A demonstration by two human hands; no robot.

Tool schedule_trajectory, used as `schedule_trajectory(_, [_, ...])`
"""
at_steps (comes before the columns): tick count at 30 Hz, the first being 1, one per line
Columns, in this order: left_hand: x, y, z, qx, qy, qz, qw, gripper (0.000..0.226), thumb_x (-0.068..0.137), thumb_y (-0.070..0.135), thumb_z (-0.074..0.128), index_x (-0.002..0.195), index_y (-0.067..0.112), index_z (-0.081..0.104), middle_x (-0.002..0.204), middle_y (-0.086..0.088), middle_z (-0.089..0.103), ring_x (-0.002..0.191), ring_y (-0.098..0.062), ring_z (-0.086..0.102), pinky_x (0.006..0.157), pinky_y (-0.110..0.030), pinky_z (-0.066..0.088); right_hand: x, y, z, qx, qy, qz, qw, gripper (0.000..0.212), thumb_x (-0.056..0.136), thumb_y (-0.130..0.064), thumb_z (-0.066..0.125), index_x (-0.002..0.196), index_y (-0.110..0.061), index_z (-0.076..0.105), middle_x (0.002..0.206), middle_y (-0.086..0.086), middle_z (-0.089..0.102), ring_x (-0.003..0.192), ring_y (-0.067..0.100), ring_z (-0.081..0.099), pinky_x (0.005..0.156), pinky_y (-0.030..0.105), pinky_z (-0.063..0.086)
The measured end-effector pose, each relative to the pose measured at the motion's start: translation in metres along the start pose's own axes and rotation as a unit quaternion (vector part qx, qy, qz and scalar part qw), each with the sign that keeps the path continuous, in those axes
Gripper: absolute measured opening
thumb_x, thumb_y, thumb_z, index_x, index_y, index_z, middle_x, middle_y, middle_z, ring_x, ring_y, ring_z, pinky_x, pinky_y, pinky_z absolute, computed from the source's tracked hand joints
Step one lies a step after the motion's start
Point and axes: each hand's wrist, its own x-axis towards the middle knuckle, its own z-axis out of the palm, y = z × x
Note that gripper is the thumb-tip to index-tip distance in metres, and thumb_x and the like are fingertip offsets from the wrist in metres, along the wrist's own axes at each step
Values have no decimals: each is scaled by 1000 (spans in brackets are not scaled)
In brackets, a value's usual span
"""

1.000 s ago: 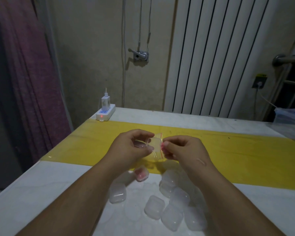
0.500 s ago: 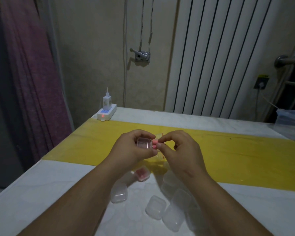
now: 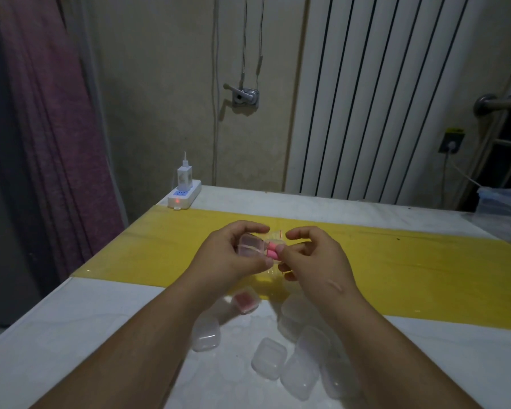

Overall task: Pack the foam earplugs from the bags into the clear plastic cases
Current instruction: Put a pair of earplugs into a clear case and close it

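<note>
My left hand [image 3: 233,256] grips a small clear plastic case [image 3: 250,245] above the yellow strip. My right hand [image 3: 313,258] pinches pink foam earplugs [image 3: 272,251] at the case's right edge, with a small clear zip bag [image 3: 276,236] with a red seal line caught between the two hands. Whether the earplugs are inside the case cannot be told. On the table below lies a closed case holding pink earplugs [image 3: 245,300]. Several empty clear cases [image 3: 269,358] lie scattered near my forearms.
The white table [image 3: 71,335] has a yellow strip [image 3: 410,261] across it. A white power strip with a charger [image 3: 184,193] sits at the far left corner. A clear plastic bag [image 3: 503,208] lies at the far right. A purple curtain hangs left.
The zip bag was held up between both hands; now the case is in my left hand and the pink earplugs are out at its edge in my right fingers.
</note>
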Motion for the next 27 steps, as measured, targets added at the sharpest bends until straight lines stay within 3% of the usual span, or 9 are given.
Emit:
schedule_trajectory(2, [3, 1, 0, -100, 0, -38, 994, 28, 88, 5, 63, 113, 16, 61, 84, -8, 72, 77, -25, 70, 74, -37, 60, 1, -1, -2, 43, 6, 2, 999, 19, 81, -21, 77, 95, -16, 66, 67, 2, 70, 57, 14, 65, 63, 37, 57])
schedule_trajectory(5, [7, 3, -2, -253, -18, -80, 964, 24, 97, 5, 36, 107, 5, 58, 89, -22, 70, 78, -34, 68, 72, -39, 59, 2, 0, -3, 66, 20, 3, 998, 15, 79, -18, 79, 89, -14, 69, 67, 3, 69, 54, 11, 63, 56, 27, 53])
schedule_trajectory(7, [6, 1, -2, -229, -34, -65, 971, 26, 94, -3, 40, 107, 4, 62, 95, -22, 71, 85, -34, 70, 76, -37, 59, 1, 1, -2, 76, 20, 10, 997, 13, 79, -19, 78, 88, -14, 69, 67, 3, 69, 54, 11, 63, 56, 26, 52])
schedule_trajectory(10, [5, -4, 0, -136, -33, -27, 990, 26, 84, 0, 67, 107, 11, 69, 101, -12, 73, 90, -26, 71, 80, -33, 59, -1, -2, 0, 109, -1, 23, 994, 6, 88, -16, 68, 90, -12, 72, 70, 6, 69, 60, 14, 62, 60, 27, 54])
schedule_trajectory(14, [6, -6, 0, -117, -5, -14, 993, 31, 77, 2, 76, 105, 13, 71, 100, -10, 74, 89, -19, 70, 76, -28, 58, 0, -4, -1, 176, -19, 63, 982, 21, 96, -13, 50, 96, -7, 70, 75, 14, 66, 66, 22, 61, 64, 34, 54])
schedule_trajectory(19, [5, -4, -1, -97, 10, -2, 995, 30, 83, -3, 67, 110, 12, 69, 100, -11, 72, 79, -11, 68, 69, -22, 57, -1, 0, -2, 26, -20, 2, 999, 18, 76, -25, 82, 89, -15, 74, 75, 2, 74, 67, 11, 68, 60, 22, 52])
schedule_trajectory(21, [5, -2, -2, -93, 53, -15, 994, 25, 87, -3, 62, 106, 11, 70, 97, -10, 71, 70, -6, 65, 60, -21, 54, 4, 1, -6, -25, 8, -17, 999, 16, 75, -23, 83, 87, -18, 74, 75, 0, 74, 72, 13, 69, 61, 23, 50])
schedule_trajectory(24, [8, -2, -6, -75, 113, -17, 991, 25, 87, -6, 58, 96, 13, 71, 95, -11, 68, 68, -12, 62, 53, -26, 49, 7, 4, -9, -143, -18, -43, 989, 14, 76, -28, 80, 88, -23, 75, 85, -8, 73, 84, 11, 67, 77, 33, 54])
schedule_trajectory(27, [11, -2, -8, -66, 159, -15, 985, 30, 85, -14, 50, 94, 9, 69, 91, -7, 64, 49, 2, 59, 44, -16, 44, 1, 3, -7, -297, -51, -59, 952, 19, 79, -35, 74, 97, -30, 74, 101, -15, 68, 99, 8, 59, 89, 32, 49])
